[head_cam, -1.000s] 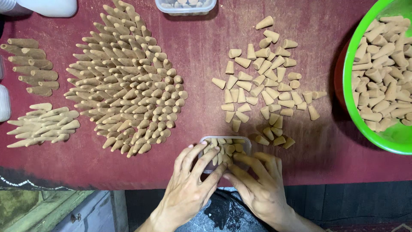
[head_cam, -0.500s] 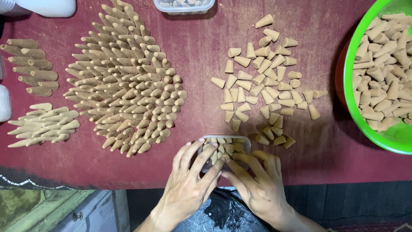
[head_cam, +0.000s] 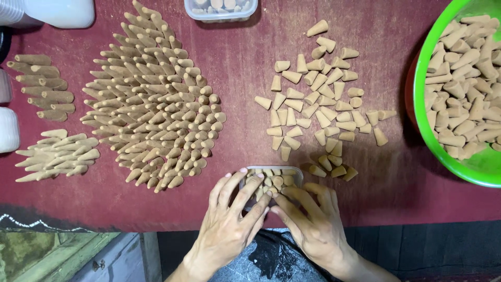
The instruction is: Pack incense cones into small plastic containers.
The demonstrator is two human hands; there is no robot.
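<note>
A small clear plastic box (head_cam: pixel 284 171) with several tan incense cones in it sits at the near edge of a dark red cloth (head_cam: pixel 245 104). My left hand (head_cam: pixel 232 216) lies over the box's left side, fingers spread and pressing on the cones inside. My right hand (head_cam: pixel 308 219) covers the box's near right part, fingertips meeting the left hand's over the cones. Most of the box is hidden under both hands. Neither hand lifts the box.
Loose cones (head_cam: pixel 321 99) lie scattered just beyond the box. A large fan of stacked cones (head_cam: pixel 156 109) fills the left middle, with two smaller piles (head_cam: pixel 44 86) (head_cam: pixel 57 154) further left. A green bowl (head_cam: pixel 425 125) of cones stands right; another clear box (head_cam: pixel 222 9) at the far edge.
Both hands stay on the box; the fingers have shifted slightly over the cones inside. Nothing else has moved.
</note>
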